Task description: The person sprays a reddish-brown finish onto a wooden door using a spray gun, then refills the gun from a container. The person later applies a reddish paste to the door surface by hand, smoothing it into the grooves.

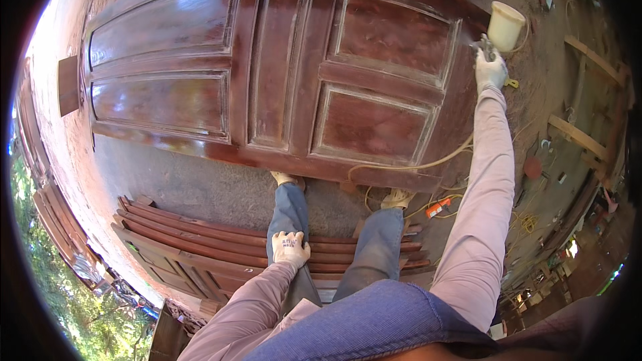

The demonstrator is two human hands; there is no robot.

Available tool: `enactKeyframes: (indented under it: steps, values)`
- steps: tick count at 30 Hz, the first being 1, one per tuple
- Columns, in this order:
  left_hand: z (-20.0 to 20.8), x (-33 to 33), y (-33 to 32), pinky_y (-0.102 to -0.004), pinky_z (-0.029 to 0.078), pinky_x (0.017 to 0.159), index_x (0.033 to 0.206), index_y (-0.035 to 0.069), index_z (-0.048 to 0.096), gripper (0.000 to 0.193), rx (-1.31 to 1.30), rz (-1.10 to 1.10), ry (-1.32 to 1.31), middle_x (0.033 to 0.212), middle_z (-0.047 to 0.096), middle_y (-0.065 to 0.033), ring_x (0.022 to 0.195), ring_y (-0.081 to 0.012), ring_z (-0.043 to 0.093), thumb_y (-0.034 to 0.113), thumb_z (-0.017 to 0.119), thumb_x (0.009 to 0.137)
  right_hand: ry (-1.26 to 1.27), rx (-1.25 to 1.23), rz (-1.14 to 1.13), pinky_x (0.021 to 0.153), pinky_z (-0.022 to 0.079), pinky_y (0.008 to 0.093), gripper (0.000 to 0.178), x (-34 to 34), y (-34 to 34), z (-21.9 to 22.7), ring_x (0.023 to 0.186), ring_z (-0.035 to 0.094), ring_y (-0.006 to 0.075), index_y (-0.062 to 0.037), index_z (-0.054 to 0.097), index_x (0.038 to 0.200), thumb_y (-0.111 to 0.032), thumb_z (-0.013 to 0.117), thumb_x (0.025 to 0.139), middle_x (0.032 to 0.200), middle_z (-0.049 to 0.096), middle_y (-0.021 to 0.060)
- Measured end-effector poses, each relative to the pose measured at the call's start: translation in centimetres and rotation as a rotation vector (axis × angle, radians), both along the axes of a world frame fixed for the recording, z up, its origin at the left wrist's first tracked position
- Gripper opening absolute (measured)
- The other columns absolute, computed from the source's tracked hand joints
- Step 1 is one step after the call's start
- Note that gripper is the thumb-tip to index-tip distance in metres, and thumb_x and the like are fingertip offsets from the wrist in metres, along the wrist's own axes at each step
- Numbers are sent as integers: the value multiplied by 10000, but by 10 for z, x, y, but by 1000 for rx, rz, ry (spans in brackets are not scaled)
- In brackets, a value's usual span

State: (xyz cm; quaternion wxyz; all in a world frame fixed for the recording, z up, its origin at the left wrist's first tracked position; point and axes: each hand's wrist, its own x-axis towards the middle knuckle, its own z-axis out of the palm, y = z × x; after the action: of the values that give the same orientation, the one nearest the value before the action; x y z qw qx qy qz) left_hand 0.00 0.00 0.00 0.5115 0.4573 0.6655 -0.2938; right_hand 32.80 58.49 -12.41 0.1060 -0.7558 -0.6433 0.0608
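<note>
A large brown panelled wooden door (281, 67) lies flat before me, its left part glossy with reflections. My right hand (491, 71), in a whitish glove, reaches over the door's right end. It is closed on a spray gun (487, 43) with a cream-coloured cup (506, 27). A faint haze shows at the gun's left, over the door's edge; the trigger cannot be made out. A yellowish hose (428, 164) crosses the door's near edge. My left hand (291, 249), gloved too, rests on my left knee with its fingers curled over it.
Reddish-brown wooden strips (221, 232) lie behind my feet, beside another panelled piece (175, 269). An orange object (438, 208) and coiled hose sit on the ground near my right foot. Wooden planks (580, 137) lie at the right. A brown board (68, 85) stands at the door's left end.
</note>
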Motion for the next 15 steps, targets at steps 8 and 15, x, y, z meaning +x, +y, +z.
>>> enactKeyframes:
  steps: [8, 15]
  values:
    - [-6, 14, 5, -434, 387, 1008, 1023, 151, 720, 301, 35, -23, -4, 1049, 725, -81, 1090, -278, 621, 382, 575, 895, -95, -5, -9, 858, 545, 444, 409, 21, -29, 10, 962, 709, 348, -192, 706, 1210, -406, 666, 863, 1037, 744, 141]
    - [-1, -7, -8, -443, 389, 1012, 1030, 149, 723, 302, 59, 79, -37, 1046, 727, -87, 1077, -292, 626, 367, 558, 900, 542, -84, 110, 805, 554, 362, 350, -158, -60, -16, 899, 740, 252, -123, 751, 1126, -315, 755, 833, 954, 757, 133]
